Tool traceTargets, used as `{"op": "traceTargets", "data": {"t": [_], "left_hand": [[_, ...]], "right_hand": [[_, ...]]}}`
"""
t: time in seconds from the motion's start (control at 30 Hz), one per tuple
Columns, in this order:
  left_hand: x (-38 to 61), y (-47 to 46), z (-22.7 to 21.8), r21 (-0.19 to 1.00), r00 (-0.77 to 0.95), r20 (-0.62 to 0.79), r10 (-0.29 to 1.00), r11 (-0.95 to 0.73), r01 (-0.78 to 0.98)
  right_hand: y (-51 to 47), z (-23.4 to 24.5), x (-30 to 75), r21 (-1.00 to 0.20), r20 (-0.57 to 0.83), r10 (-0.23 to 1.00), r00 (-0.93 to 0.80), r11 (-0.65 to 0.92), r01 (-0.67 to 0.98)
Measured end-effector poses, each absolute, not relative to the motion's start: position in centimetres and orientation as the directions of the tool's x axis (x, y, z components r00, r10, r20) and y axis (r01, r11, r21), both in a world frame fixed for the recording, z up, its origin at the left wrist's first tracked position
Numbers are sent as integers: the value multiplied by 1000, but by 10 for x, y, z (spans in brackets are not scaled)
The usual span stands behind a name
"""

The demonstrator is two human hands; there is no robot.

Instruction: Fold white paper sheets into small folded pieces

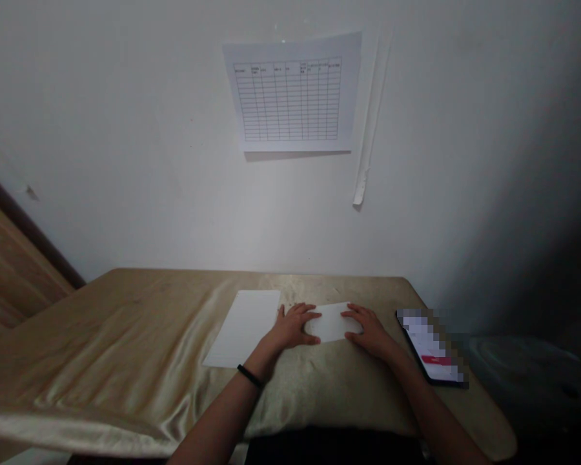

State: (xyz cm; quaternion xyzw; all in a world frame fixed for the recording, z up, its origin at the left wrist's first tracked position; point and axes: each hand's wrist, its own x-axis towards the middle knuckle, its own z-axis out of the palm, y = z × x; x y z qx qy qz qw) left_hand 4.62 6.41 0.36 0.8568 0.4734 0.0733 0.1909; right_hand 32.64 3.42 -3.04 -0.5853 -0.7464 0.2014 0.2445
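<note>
A small white piece of paper lies on the satin-like tablecloth between my two hands. My left hand is at its left edge, palm down, fingers spread and thumb apart. On the opposite edge, the fingertips of my right hand touch the paper, with thumb and fingers apart. Neither hand is closed around it. A larger white sheet with faint lines lies flat just left of my left hand. A dark band circles my left wrist.
A phone with a lit, partly blurred screen lies near the right edge of the table. Behind the table, a printed grid sheet hangs on the wall beside a peeling white strip. Brown wooden furniture stands at left.
</note>
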Motion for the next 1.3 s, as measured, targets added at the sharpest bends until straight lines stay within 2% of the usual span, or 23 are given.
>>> {"op": "traceTargets", "data": {"t": [0.23,0.57,0.7,0.9,1.07,1.2,1.3], "left_hand": [[43,64,2,410,552,-47,832,-488,770],[50,55,1,364,512,84,855,-504,783],[59,49,1,354,502,115,857,-507,785],[70,44,3,357,492,153,857,-512,781],[73,51,0,470,430,276,859,-512,719],[74,56,-5,553,346,372,861,-505,663],[77,56,-3,625,282,384,879,-473,621]], "right_hand": [[32,-31,332,-622,132,976,-172,217,752],[31,-39,330,-538,309,951,-1,176,824],[33,-39,330,-576,324,945,41,163,801],[37,-35,334,-732,389,912,129,221,645],[38,-26,337,-833,383,897,221,232,502],[35,-18,332,-917,316,934,167,255,307],[32,-12,325,-935,272,958,93,241,259]]}}
